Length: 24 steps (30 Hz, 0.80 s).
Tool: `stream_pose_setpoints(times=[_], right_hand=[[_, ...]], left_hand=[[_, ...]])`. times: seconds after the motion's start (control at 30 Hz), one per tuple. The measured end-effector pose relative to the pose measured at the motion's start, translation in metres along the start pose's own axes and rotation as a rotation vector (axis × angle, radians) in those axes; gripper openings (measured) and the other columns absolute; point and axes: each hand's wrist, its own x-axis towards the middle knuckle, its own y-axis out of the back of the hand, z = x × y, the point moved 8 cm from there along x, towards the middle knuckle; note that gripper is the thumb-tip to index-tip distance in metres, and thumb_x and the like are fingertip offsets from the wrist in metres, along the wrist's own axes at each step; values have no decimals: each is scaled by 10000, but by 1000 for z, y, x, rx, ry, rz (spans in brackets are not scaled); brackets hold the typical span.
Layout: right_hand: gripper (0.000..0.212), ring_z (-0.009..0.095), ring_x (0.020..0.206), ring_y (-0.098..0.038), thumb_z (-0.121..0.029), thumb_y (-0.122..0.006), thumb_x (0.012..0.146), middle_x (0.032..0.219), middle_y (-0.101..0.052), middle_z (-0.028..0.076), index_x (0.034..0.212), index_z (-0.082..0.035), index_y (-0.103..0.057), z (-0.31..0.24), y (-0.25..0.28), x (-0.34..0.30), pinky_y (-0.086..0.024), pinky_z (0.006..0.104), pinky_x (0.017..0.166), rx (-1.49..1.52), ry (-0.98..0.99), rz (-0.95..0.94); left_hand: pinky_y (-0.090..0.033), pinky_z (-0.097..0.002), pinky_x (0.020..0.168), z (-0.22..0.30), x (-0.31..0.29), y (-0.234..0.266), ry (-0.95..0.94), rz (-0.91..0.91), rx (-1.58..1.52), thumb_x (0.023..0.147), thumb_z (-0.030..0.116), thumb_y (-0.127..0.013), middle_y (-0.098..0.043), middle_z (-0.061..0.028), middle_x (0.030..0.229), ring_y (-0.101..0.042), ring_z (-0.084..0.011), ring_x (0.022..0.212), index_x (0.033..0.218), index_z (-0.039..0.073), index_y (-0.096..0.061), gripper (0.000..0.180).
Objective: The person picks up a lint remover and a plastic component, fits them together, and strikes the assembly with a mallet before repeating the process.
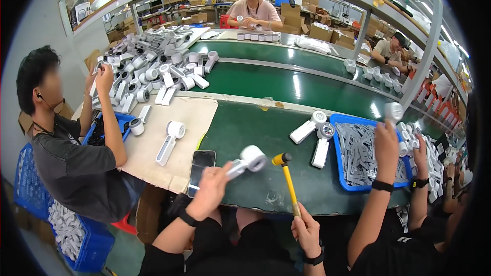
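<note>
My left hand [208,188] is closed round the handle of a white handheld fan [253,159], whose round head points to the right above the green table. A hammer [289,181] with a yellow shaft and a black-tipped head stands upright in my right hand [307,231], its head just right of the fan and apart from it. Below my left hand a phone [203,166] lies at the table edge. Two more fans, one with a closed grille [310,125] and one with its inner parts showing [323,143], lie to the right of the hammer.
On the right, a blue tray [338,166] holds many grey strips [360,148]; a co-worker's hands reach over it with a fan part. Another co-worker sits at left beside cardboard [148,153] with a lone fan [171,140]. A heap of fans [153,66] lies behind, near a green conveyor [255,82].
</note>
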Motion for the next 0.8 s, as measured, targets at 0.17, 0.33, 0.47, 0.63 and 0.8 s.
stream_pose_setpoints(times=[0.17,0.33,0.47,0.63,0.8], right_hand=[[492,38,509,-477,-88,-513,1012,715,-577,1,1497,-29,-447,11,21,-12,-385,181,457,40,-20,63],[487,27,527,-468,-60,-538,1004,713,-565,-16,1486,-40,-471,10,23,-17,-385,183,472,61,-67,55],[493,35,536,-479,-71,-533,1005,729,-575,-7,1491,-34,-460,12,19,-20,-393,183,481,79,-56,49],[495,52,515,-488,-90,-520,1007,717,-586,21,1491,-13,-449,12,28,-22,-399,191,468,110,28,129],[485,81,476,-489,-110,-480,1027,710,-591,55,1499,-13,-427,11,53,-31,-386,203,423,192,138,238]], left_hand=[[-470,-466,889,-59,-1,85,226,117,280,905,-17,-597,-634,-237,1012,-582,-390,953,1312,36,-623,411],[-476,-477,845,-142,-12,101,248,189,489,871,-18,-628,-631,-249,972,-584,-421,897,1299,41,-632,431],[-468,-492,879,-169,-2,105,371,274,491,856,15,-638,-622,-255,1096,-582,-423,965,1253,41,-656,398],[-457,-518,929,-59,46,42,163,201,696,780,122,-696,-608,-250,1220,-559,-417,1100,1162,43,-694,390],[-400,-524,1074,95,53,-132,-42,-241,-67,806,352,-791,-438,-259,1458,-424,-481,1305,1276,96,-639,556]])
